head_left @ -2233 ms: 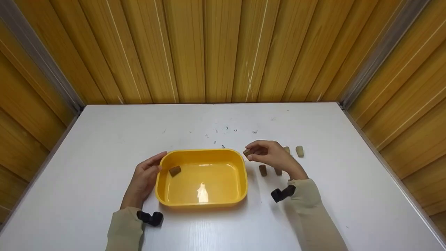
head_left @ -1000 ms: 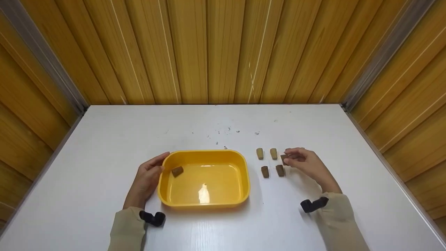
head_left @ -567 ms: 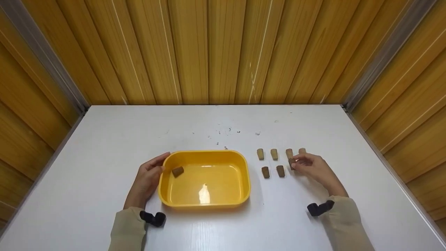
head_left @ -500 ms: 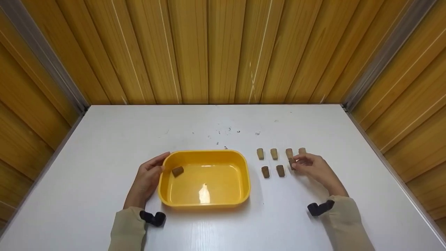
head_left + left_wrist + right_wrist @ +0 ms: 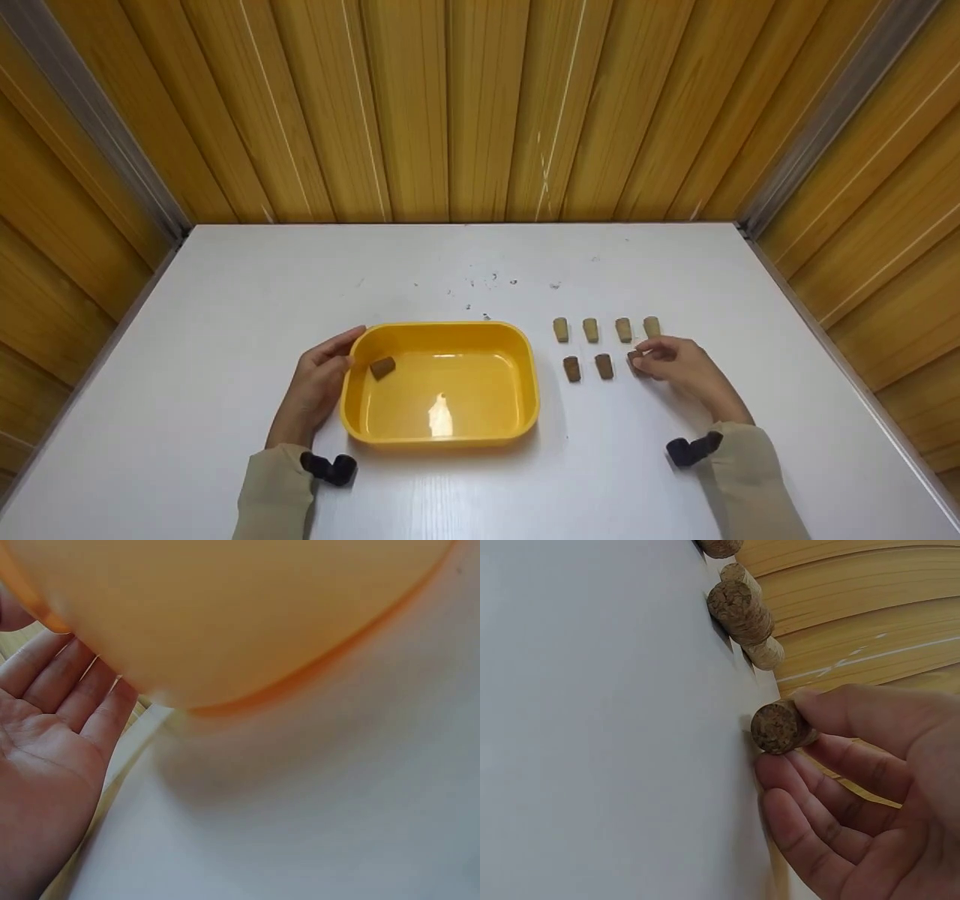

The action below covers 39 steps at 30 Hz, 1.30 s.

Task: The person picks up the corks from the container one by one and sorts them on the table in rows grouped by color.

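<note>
At the right, my right hand (image 5: 686, 373) pinches a dark brown cork stopper (image 5: 776, 727) between thumb and fingers, low at the white table. To its left lie two more dark corks, the nearer one (image 5: 604, 366) and the farther one (image 5: 572, 368), in the same row. Behind them runs a row of several light corks (image 5: 591, 330). My left hand (image 5: 315, 386) holds the left side of a yellow plastic tub (image 5: 439, 442), thumb at the rim and fingers along the outer wall. One dark cork (image 5: 382, 367) lies inside the tub near its left wall.
The white table (image 5: 262, 277) has dark specks (image 5: 493, 279) behind the tub. Yellow wood-patterned panels (image 5: 480, 112) close off the back and both sides. A black wrist mount (image 5: 694, 448) sits on the right sleeve, another (image 5: 328, 469) on the left.
My right hand has carried the dark cork from beside the tub rightward, then lowered it slightly toward me to the end of the front row. The left hand stays at the tub.
</note>
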Each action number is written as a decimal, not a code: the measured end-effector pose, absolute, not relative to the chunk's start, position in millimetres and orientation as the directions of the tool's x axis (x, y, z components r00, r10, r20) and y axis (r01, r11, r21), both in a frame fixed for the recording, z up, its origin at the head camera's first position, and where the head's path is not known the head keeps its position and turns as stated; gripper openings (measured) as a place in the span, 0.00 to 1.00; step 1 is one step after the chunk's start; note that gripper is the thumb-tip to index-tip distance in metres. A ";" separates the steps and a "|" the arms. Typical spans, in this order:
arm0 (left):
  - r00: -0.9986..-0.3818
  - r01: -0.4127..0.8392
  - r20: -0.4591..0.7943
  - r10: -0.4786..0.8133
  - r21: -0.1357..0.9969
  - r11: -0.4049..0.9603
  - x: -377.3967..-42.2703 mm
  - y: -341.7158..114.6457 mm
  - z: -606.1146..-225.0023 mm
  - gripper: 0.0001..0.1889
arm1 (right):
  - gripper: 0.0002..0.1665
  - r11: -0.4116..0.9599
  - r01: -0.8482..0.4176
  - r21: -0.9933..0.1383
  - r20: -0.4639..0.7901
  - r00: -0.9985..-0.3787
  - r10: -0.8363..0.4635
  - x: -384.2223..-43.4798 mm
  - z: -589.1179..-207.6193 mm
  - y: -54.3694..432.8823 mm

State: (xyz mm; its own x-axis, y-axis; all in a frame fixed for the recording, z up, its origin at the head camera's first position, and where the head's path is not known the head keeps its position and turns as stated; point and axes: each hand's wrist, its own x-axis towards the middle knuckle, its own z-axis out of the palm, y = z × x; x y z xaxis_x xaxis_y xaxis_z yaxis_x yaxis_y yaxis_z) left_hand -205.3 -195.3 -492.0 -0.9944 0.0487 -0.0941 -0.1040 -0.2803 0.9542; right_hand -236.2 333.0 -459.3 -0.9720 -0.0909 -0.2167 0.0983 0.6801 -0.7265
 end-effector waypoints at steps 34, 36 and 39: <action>-0.995 -0.089 -0.076 0.058 0.954 -0.287 -204.6 -195.1 -491.3 0.27 | 0.30 0.744 0.091 -0.662 -0.219 -0.973 -0.075 -233.9 -458.5 330.5; -0.996 -0.090 -0.077 0.055 0.953 -0.290 -204.9 -194.8 -491.5 0.27 | 0.30 0.744 0.091 -0.662 -0.221 -0.972 -0.078 -233.8 -457.8 330.3; -0.996 -0.086 -0.074 0.051 0.950 -0.300 -205.7 -194.3 -492.2 0.26 | 0.30 0.744 0.092 -0.662 -0.219 -0.973 -0.074 -234.5 -456.7 330.1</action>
State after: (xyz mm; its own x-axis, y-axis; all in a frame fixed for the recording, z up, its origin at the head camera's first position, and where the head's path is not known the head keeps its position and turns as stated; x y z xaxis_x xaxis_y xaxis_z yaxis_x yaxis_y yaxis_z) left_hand -205.7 -194.3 -492.2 -0.9959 0.0512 -0.0740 -0.0860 -0.3005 0.9499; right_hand -234.5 330.1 -456.7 -0.9729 -0.0742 -0.2189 0.0922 0.7438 -0.6620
